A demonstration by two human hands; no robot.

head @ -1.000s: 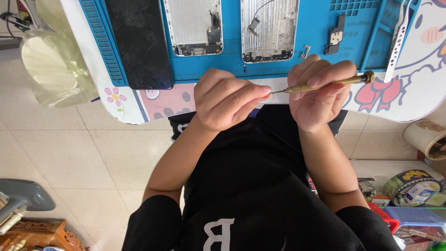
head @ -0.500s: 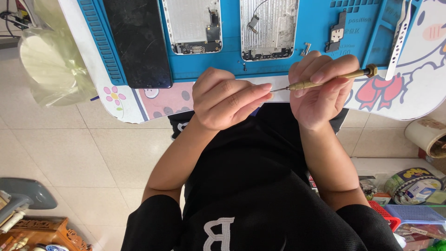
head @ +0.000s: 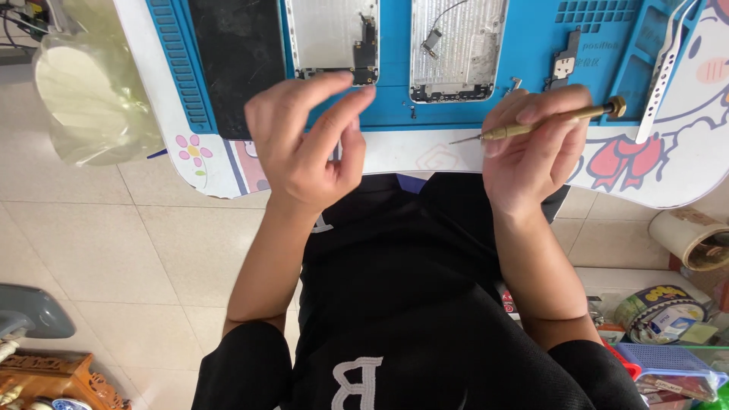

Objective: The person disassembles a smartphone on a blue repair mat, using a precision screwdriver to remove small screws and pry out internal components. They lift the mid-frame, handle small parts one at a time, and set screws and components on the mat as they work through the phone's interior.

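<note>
Right hand gripping brass precision screwdriver — lying near-horizontal across fingers, thin tip pointing toward left hand. Left hand holding nothing, fingers loosely spread and curled, hovering above near edge of blue repair mat. Hands sitting well apart. On mat: black phone screen at left, two opened phone housings and side by side beyond hands, white tweezers at right. Mat lying on white worktop.
</note>
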